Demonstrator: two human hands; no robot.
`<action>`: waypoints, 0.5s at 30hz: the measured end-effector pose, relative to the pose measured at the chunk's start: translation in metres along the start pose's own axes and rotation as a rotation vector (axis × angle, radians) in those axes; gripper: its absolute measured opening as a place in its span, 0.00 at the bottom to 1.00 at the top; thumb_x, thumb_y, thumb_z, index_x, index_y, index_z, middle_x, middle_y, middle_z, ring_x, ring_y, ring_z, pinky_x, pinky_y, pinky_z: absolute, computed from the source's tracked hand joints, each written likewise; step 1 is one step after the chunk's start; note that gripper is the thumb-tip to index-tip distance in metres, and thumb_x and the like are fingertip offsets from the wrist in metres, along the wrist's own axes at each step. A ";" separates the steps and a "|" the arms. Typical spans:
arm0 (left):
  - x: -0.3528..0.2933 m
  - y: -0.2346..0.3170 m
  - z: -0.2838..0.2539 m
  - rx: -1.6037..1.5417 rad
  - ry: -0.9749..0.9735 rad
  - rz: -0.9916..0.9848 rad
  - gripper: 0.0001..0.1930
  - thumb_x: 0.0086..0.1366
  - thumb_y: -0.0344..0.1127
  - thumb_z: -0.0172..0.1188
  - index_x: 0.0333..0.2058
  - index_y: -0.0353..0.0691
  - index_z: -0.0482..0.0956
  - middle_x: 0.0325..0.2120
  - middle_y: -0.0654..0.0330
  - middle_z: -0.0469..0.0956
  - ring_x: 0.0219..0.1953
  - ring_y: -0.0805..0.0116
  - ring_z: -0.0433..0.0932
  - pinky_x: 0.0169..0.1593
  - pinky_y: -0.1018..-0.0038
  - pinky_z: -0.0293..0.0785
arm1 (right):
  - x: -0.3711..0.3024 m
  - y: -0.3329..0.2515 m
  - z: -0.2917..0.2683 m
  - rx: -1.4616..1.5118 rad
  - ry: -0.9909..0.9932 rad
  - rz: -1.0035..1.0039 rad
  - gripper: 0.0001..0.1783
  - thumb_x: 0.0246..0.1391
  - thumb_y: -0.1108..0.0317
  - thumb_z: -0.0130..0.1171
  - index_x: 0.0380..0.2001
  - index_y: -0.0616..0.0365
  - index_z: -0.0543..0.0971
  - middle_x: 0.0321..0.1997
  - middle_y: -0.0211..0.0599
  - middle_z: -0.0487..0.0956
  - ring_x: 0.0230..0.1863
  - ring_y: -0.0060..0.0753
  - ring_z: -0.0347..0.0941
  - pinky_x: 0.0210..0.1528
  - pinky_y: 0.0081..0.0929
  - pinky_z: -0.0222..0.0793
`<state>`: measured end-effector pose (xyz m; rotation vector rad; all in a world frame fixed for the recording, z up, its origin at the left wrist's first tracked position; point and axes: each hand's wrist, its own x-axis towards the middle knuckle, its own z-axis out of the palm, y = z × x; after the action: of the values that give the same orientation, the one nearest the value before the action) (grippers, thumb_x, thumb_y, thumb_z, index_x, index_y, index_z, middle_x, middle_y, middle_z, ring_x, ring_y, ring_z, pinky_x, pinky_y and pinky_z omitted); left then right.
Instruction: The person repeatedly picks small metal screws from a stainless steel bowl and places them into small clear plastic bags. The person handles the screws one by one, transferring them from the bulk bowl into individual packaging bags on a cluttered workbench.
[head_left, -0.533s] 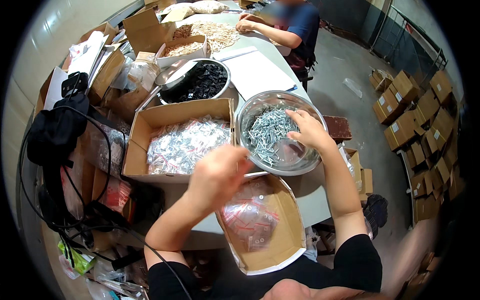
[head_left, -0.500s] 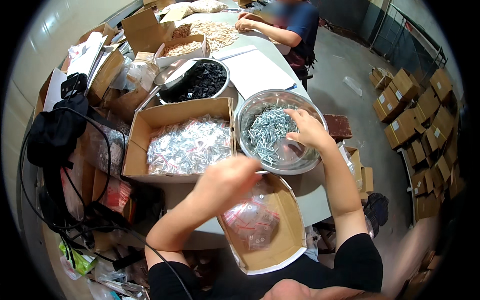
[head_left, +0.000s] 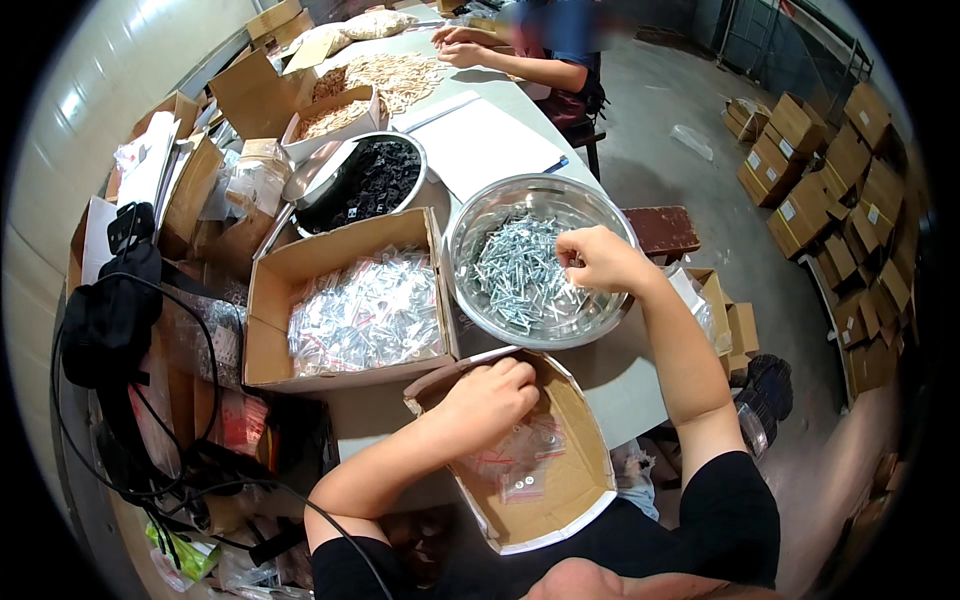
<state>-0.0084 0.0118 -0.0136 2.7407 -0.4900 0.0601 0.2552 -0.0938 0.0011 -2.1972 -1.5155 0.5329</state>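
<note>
My right hand [head_left: 600, 262] is over the right side of a round steel bowl [head_left: 462, 250], its thumb and fingers drawn together just above a heap of silvery screws [head_left: 520, 268]. Whatever lies between those fingertips is too small to make out. In the shallow cardboard tray [head_left: 575, 490] close to my body, my left hand [head_left: 490, 398] has its fingers curled down near the far edge. Its fingertips are hidden, so what they grip does not show. Small clear zip bags with red strips [head_left: 520, 462] lie in the tray beside that hand.
Left of the bowl, a cardboard box [head_left: 350, 380] holds many filled clear bags [head_left: 370, 310]. Behind it sits a steel basin of black parts [head_left: 375, 180]. A co-worker's hands [head_left: 465, 45] rest by wooden pieces [head_left: 395, 80]. A black cable [head_left: 280, 488] crosses near my left arm.
My left hand has come down from above the box's corner into the tray. My right hand's spread fingers have drawn together over the screws. The view has shifted slightly.
</note>
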 end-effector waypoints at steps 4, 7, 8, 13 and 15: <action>0.006 0.002 -0.013 -0.319 0.188 -0.059 0.05 0.55 0.28 0.60 0.31 0.36 0.76 0.31 0.56 0.72 0.37 0.57 0.74 0.40 0.67 0.73 | -0.008 0.001 -0.008 0.633 -0.012 0.007 0.08 0.47 0.74 0.61 0.31 0.63 0.74 0.27 0.34 0.78 0.28 0.25 0.73 0.32 0.22 0.71; 0.007 0.000 -0.011 -0.493 0.283 -0.081 0.05 0.53 0.24 0.64 0.30 0.35 0.78 0.27 0.56 0.76 0.32 0.59 0.76 0.36 0.69 0.73 | -0.011 0.000 -0.013 0.809 -0.063 0.038 0.09 0.53 0.73 0.60 0.37 0.65 0.77 0.30 0.31 0.78 0.28 0.19 0.73 0.32 0.18 0.71; 0.008 -0.001 -0.010 -0.535 0.319 -0.071 0.05 0.54 0.24 0.64 0.30 0.35 0.78 0.27 0.56 0.76 0.31 0.60 0.77 0.35 0.70 0.73 | -0.011 0.001 -0.013 0.849 -0.068 0.055 0.10 0.53 0.73 0.60 0.39 0.65 0.77 0.30 0.31 0.78 0.28 0.19 0.73 0.32 0.18 0.72; 0.006 0.004 -0.017 -0.588 0.392 -0.175 0.06 0.56 0.28 0.66 0.27 0.33 0.77 0.22 0.55 0.76 0.23 0.62 0.76 0.28 0.72 0.72 | -0.014 -0.004 -0.017 0.822 -0.039 0.118 0.10 0.52 0.71 0.62 0.37 0.65 0.80 0.27 0.30 0.79 0.26 0.17 0.74 0.29 0.16 0.71; 0.003 0.004 -0.020 -0.596 0.368 -0.254 0.07 0.57 0.30 0.66 0.26 0.33 0.77 0.21 0.55 0.75 0.21 0.64 0.74 0.27 0.72 0.71 | -0.015 -0.007 -0.018 0.792 -0.009 0.137 0.08 0.52 0.71 0.63 0.34 0.65 0.81 0.26 0.30 0.79 0.25 0.17 0.74 0.28 0.16 0.71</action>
<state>-0.0061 0.0144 0.0067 2.1171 -0.0371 0.2963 0.2539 -0.1077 0.0213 -1.6624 -0.9159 0.9845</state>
